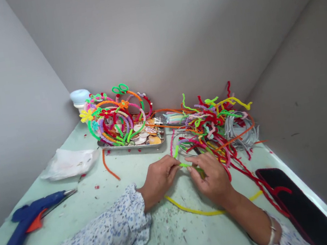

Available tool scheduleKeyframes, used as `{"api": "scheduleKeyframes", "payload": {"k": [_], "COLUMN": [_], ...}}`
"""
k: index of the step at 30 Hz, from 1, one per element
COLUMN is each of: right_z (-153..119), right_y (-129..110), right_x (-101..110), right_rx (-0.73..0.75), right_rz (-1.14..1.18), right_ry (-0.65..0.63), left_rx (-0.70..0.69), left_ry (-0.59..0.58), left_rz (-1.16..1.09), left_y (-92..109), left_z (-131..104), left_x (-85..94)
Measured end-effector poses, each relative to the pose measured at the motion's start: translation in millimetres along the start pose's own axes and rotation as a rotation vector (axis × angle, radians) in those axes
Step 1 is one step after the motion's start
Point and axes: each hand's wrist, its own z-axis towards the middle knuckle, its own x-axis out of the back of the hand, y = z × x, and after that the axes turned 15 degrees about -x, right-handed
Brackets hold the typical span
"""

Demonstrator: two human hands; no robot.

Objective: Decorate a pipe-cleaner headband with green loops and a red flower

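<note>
Between my two hands is a bright green pipe cleaner (184, 164). My left hand (160, 179) pinches it at the fingertips, and its green end sticks up above those fingers. My right hand (211, 177) is closed with thumb and forefinger on the other part of the green piece; something darker green shows under its fingers, too hidden to name. Under both wrists a yellow pipe cleaner (196, 212) curves across the table. Just beyond my hands lies a tangled heap of coloured pipe cleaners (209, 121).
A metal tray (133, 146) holds decorated headbands (119, 117) and small flat pieces. At left lie a blue glue gun (27, 222) and a plastic bag (69, 162). To the right are a wire coil (241, 131) and a phone (300, 200). Walls enclose the table.
</note>
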Motion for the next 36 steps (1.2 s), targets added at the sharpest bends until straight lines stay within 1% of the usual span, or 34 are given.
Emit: {"api": "scheduleKeyframes", "payload": {"k": [2, 3, 4, 5, 7, 9, 10, 11, 13, 16, 18, 19, 21, 23, 28, 32, 36], "right_z": [-2.2, -3.9, -5.7, -7.6, -10.7, -12.2, -12.4, -12.3, -11.9, -11.5, -11.1, -10.7, -9.0, -6.6, -2.7, -3.7, -4.5], "right_y": [-3.7, -5.8, -7.8, -9.6, -12.2, -13.0, -12.8, -12.3, -10.8, -8.3, -6.5, -5.6, -4.5, -4.4, -6.4, -5.5, -4.3], "right_x": [4.4, 6.4, 7.8, 8.4, 7.6, 4.8, 3.0, 1.2, -2.3, -7.1, -9.8, -10.7, -11.3, -10.4, -6.9, -7.1, -8.8], "right_rx": [0.016, 0.049, 0.086, 0.12, 0.157, 0.122, 0.072, -0.002, -0.203, -0.514, -0.637, -0.672, -0.71, -0.71, -0.625, -0.642, -0.65], "right_rz": [0.001, 0.017, 0.048, 0.088, 0.165, 0.197, 0.198, 0.208, 0.303, 0.631, 0.813, 0.86, 0.881, 0.856, 0.801, 0.783, 0.788], "right_ry": [0.161, 0.228, 0.265, 0.255, 0.153, 0.055, 0.04, 0.039, 0.026, -0.06, -0.106, -0.124, -0.14, -0.142, -0.183, -0.223, -0.252], "left_rx": [0.063, 0.098, 0.133, 0.167, 0.229, 0.27, 0.279, 0.284, 0.285, 0.311, 0.365, 0.393, 0.425, 0.424, 0.397, 0.359, 0.315], "left_ry": [0.061, 0.089, 0.116, 0.141, 0.197, 0.251, 0.27, 0.286, 0.299, 0.311, 0.298, 0.283, 0.251, 0.237, 0.217, 0.195, 0.217], "left_rz": [-0.091, -0.135, -0.175, -0.211, -0.269, -0.312, -0.33, -0.34, -0.345, -0.337, -0.367, -0.389, -0.422, -0.443, -0.497, -0.441, -0.395], "left_y": [0.8, 1.7, 3.0, 4.7, 9.8, 16.4, 20.0, 23.6, 30.1, 36.3, 37.5, 37.3, 35.9, 34.0, 32.0, 34.0, 34.6], "left_z": [1.6, 2.5, 3.5, 4.5, 5.5, 5.3, 4.7, 3.9, 2.3, 1.4, 1.8, 2.1, 2.1, 1.5, 0.0, 0.7, 0.2], "left_x": [0.5, 0.9, 1.4, 1.9, 2.2, 1.4, 0.5, -0.7, -3.5, -7.3, -9.0, -9.6, -10.8, -11.9, -12.9, -9.8, -9.2]}}
